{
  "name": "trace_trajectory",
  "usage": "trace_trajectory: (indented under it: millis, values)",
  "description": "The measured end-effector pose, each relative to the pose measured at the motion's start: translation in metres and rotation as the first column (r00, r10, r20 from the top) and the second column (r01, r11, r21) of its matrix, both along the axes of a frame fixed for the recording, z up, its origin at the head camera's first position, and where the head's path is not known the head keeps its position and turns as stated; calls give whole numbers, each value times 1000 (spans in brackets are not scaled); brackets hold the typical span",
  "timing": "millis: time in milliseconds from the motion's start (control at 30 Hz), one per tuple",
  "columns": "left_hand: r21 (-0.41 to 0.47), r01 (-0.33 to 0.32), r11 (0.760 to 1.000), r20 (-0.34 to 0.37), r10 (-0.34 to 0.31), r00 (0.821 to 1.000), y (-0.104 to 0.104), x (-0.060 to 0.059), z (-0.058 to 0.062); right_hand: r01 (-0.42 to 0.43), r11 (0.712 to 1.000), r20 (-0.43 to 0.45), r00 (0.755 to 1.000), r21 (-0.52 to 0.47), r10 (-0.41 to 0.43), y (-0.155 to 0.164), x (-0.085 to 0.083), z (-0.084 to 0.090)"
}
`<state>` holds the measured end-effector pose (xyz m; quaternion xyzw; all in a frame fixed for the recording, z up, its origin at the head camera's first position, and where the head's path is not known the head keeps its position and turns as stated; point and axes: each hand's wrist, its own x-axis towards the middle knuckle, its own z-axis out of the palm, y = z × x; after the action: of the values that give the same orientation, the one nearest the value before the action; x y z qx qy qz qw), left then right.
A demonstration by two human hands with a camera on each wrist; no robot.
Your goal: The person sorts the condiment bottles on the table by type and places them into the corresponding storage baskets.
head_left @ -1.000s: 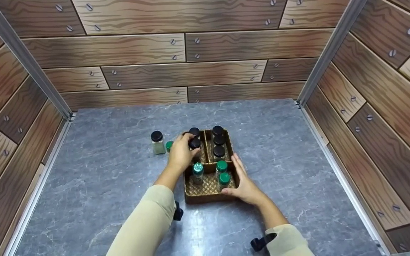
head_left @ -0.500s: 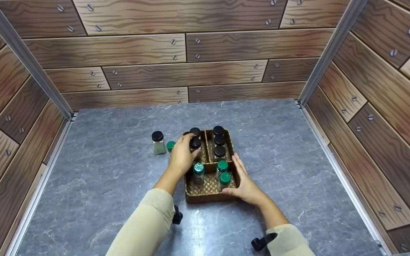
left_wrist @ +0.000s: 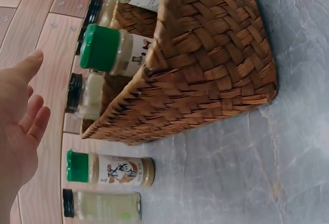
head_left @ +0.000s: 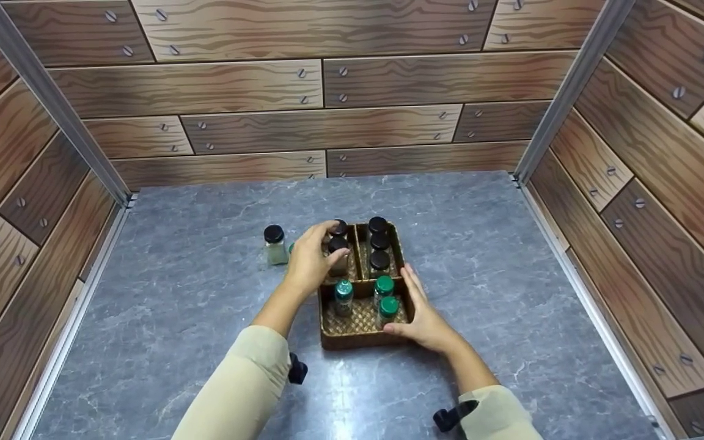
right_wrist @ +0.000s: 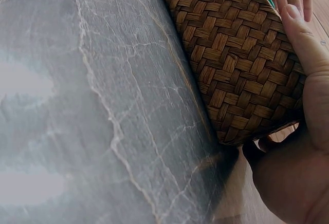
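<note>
A woven brown basket [head_left: 352,342] with three compartments holds several spice jars. My left hand [head_left: 309,256] hovers at its back left compartment, thumb and fingers spread around a black-capped jar [head_left: 338,245]. In the left wrist view the fingers [left_wrist: 38,121] stand apart from the jars with nothing between them. Another black-capped jar [head_left: 340,227] stands behind in that compartment. My right hand [head_left: 428,327] rests against the basket's front right corner, fingers extended along the right side and thumb at the front rim, beside a green-capped jar [head_left: 388,308].
Left of the basket stand a black-capped jar [left_wrist: 108,206] of pale content and a green-capped jar [left_wrist: 121,170], the latter mostly hidden by my hand in the head view. Three black-capped jars [head_left: 379,242] fill the back right compartment. Wood-patterned walls [head_left: 327,122] enclose the grey marbled table [head_left: 175,318].
My left hand has spread its fingers and shifted slightly left and up around the black-capped jar, which stays in the compartment. The right hand has stayed at the basket's corner.
</note>
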<state>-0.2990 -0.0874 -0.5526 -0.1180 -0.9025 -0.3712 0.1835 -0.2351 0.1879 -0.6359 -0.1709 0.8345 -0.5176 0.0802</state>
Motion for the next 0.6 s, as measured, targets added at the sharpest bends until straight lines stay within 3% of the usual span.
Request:
trace_trajectory:
  millis: [167, 367, 600]
  values:
    - [63, 29, 998, -40, -26, 999, -8, 1, 3, -7, 1000, -14, 1000, -2, 7, 2, -2, -5]
    - [138, 6, 990, -49, 1, 999, -23, -1, 3, -14, 1000, -33, 999, -16, 14, 2, -3, -7]
    - [143, -53, 988, 26, 50, 998, -43, -1, -1, -13, 1000, -34, 999, -13, 13, 2, -4, -6]
